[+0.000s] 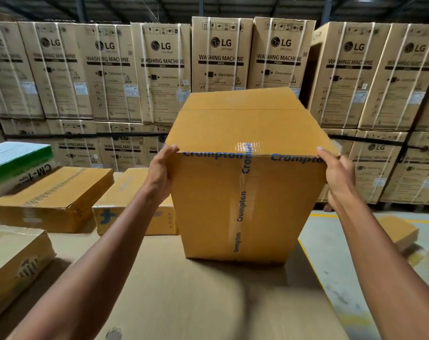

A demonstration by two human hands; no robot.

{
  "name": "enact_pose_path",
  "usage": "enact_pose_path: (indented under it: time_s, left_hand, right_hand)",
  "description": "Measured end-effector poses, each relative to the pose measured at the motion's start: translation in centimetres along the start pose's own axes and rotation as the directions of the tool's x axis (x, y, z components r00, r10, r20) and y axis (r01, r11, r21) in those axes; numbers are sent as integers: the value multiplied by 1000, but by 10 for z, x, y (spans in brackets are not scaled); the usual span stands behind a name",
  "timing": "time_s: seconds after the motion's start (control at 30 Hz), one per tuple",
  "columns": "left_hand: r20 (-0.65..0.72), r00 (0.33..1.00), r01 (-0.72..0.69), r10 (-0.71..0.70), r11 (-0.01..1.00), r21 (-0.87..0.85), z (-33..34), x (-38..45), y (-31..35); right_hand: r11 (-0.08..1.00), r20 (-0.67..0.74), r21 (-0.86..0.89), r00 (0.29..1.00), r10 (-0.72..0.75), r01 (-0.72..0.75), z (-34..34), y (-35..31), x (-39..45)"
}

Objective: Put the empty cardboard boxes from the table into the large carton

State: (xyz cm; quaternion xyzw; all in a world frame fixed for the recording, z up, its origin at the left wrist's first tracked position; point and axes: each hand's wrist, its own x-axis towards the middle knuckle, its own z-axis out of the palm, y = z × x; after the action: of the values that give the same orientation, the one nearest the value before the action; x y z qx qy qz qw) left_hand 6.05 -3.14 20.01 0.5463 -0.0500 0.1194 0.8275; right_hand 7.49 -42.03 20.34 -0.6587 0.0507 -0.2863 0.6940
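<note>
Crompton box (248,192), frame centre: gripped by left hand (160,173) and right hand (337,175) | flat boxes (54,197) left remain on table (184,303) | carton unseen.

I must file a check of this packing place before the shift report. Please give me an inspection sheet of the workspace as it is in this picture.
Surface: table covered with brown corrugated board.
Job's things: Crompton-taped box tilted, lower edge at the table; two flat brown boxes behind; large carton not identified.
Clutter: green-and-white box far left; another brown box at near left.
Grips: left hand and right hand hold the tilted box's upper corners.
Cables: nothing seen.
Surroundings: stacked LG washing machine cartons; grey floor with yellow line.
</note>
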Motion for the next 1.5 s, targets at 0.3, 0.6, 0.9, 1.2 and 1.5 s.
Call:
enact_pose_path:
  time_s: [0.3, 0.6, 0.9, 1.2, 1.5]
  left_hand:
    - [44, 998, -44, 41, 997, 61, -14, -11, -26]
    - [11, 996, -83, 83, 962, 262, -33, -29, -67]
    - [-70, 997, 61, -33, 887, 458, -79, -49, -116]
    - [-132, 957, 292, -260, 865, 409, -95, -101, -158]
    - [-151, 951, 308, -270, 860, 406, -125, -145, -205]
  right_hand:
    - [993, 54, 67, 994, -98, 95, -21, 30, -22]
    - [999, 199, 34, 980, 32, -39, -34, 68, -48]
    - [971, 228, -211, 960, 163, -115, -43, 124, -89]
    - [918, 131, -322, 949, 285, -231, -63, 181, -158]
    - [884, 145, -300, 899, 413, -358, -90, 228, -218]
